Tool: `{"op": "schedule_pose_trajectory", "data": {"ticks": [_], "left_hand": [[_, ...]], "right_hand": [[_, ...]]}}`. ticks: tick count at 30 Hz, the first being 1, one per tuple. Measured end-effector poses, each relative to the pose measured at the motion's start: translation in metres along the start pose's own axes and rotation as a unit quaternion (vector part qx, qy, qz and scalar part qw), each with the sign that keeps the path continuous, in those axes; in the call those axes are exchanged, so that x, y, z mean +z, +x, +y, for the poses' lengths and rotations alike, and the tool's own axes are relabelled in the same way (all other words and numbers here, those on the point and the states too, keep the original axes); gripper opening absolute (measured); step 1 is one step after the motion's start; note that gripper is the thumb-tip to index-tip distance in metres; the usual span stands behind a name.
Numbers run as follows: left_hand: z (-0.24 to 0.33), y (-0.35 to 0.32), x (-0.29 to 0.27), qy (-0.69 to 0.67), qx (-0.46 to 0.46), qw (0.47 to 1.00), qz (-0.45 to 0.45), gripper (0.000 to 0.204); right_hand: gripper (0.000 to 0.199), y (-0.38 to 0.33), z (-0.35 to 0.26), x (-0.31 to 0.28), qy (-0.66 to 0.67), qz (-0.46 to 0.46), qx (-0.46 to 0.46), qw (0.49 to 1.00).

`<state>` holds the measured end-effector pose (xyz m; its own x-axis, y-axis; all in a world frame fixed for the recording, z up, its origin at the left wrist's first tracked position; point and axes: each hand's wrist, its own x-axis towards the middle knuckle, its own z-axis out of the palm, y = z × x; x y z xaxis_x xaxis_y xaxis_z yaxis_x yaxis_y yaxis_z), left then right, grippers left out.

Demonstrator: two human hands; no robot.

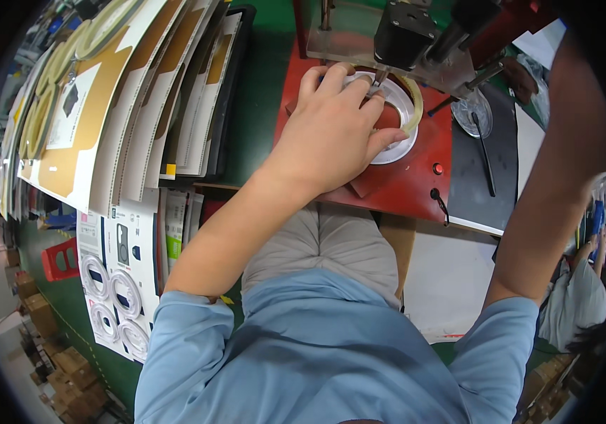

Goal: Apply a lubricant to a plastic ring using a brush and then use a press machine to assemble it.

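Observation:
Under the press head, my left hand [335, 127] lies across a white round plastic ring [403, 150]. The thumb rests on the ring's near right rim. The other fingers are bent over its middle, close to the thin metal shaft [381, 75] coming down from a black block [405, 32]. A small pale piece shows among the fingertips, too hidden to name. A yellowish ring [413, 99] curves along the right side of the white one. Both lie on a red base plate [416, 180]. Up at the right my right arm [557, 155] reaches out of the picture; its hand is not visible.
On the left stand upright printed cardboard sheets [123, 99] with coiled rings on them, beside a black tray [236, 92]. Right of the base lie a black mat [473, 187], a thin black stick [485, 159] and a clear dish [473, 113]. A red button [438, 169] is near the front.

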<state>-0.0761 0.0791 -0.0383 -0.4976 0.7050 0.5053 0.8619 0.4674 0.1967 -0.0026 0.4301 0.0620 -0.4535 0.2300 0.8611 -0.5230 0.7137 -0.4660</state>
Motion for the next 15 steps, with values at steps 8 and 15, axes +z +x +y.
{"op": "schedule_pose_trajectory", "data": {"ticks": [8,15], "left_hand": [[-0.001,-0.01,-0.012,-0.085,0.0,0.996,0.035,0.037],[-0.027,-0.095,-0.019,-0.151,-0.172,0.97,0.084,0.033]], "right_hand": [[0.022,-0.032,-0.131,0.081,0.031,0.057,-0.055,0.996],[0.035,-0.159,-0.112,0.053,-0.259,-0.295,0.132,0.91]]}}
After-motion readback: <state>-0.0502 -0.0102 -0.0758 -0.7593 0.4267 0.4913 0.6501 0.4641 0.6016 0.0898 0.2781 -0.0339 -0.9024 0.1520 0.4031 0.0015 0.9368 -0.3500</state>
